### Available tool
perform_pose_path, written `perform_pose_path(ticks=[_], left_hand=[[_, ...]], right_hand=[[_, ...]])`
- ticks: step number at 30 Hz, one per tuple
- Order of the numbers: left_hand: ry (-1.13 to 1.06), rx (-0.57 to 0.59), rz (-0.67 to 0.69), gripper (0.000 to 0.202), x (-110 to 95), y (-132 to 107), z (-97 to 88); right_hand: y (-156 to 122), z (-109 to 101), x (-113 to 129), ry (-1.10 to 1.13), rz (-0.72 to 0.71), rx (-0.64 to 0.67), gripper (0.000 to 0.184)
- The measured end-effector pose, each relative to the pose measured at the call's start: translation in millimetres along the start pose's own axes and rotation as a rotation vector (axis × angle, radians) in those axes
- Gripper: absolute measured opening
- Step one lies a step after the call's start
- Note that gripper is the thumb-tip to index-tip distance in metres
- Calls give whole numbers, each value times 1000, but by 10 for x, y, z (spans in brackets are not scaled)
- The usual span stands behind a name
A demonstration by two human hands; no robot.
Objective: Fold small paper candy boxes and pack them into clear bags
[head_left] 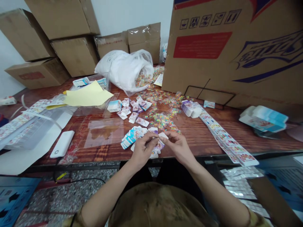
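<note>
Close to the table's front edge, my left hand (145, 147) and my right hand (180, 147) meet with pinched fingers at a small white carton (163, 135). Fingers cover much of it. Flat blue-and-white cartons (132, 137) lie in a loose pile beside my left hand. Beneath my hands are more purple-and-white cartons (160, 145). Several small folded cartons (133, 117) sit farther back. Beyond my fingers, small clear packets of colourful beads or candies (165, 120) are spread over the table.
A white plastic bag (118, 71) spills packets at the back. The large cardboard box (203, 69) stands right of it. A printed strip (224, 135) runs to the front edge. On the left are a white power bank (62, 144) and yellow paper (87, 94).
</note>
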State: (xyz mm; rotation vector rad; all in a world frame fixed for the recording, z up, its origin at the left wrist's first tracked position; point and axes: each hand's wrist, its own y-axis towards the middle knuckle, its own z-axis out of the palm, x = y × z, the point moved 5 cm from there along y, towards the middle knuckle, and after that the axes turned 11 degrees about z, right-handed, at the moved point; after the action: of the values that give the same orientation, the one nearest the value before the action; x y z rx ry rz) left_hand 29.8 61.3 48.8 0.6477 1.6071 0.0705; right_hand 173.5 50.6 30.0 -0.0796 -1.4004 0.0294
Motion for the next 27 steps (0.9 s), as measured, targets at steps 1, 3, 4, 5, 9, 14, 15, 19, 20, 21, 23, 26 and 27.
perform_pose_path(ticks=[1, 3, 4, 5, 9, 14, 15, 19, 20, 21, 23, 26, 27], left_hand=[[57, 22, 23, 23, -14, 2, -7], [149, 43, 53, 23, -42, 1, -13], [175, 35, 72, 23, -60, -3, -14], [185, 18, 94, 23, -78, -9, -13], [131, -42, 131, 21, -103, -48, 9], [112, 30, 88, 19, -68, -91, 50], [123, 46, 84, 19, -65, -96, 52], [171, 51, 83, 16, -50, -111, 55], [177, 42, 88, 16, -43, -118, 60], [177, 25, 96, 15, -37, -126, 66], [172, -32, 114, 13, -23, -147, 71], [209, -125, 135, 11, -8, -180, 58], [241, -136, 146, 11, -10, -188, 54]], right_hand=[[-48, -11, 45, -99, -100, -46, 19], [-158, -6, 136, -259, -273, -102, 16], [-209, 7, 174, -310, -337, -110, 17], [-252, 21, 205, -343, -383, -111, 19], [-322, 53, 257, -353, -413, -107, 21], [-254, 20, 152, -238, -229, -67, 16], [-251, 14, 138, -231, -218, -62, 17], [-301, 47, 172, -298, -299, -29, 24], [-314, 60, 188, -309, -309, -22, 26], [-321, 71, 201, -311, -303, -16, 26], [-311, 84, 209, -286, -248, -5, 24], [-261, 72, 160, -193, -111, -9, 21], [-243, 61, 133, -150, -71, -19, 21]])
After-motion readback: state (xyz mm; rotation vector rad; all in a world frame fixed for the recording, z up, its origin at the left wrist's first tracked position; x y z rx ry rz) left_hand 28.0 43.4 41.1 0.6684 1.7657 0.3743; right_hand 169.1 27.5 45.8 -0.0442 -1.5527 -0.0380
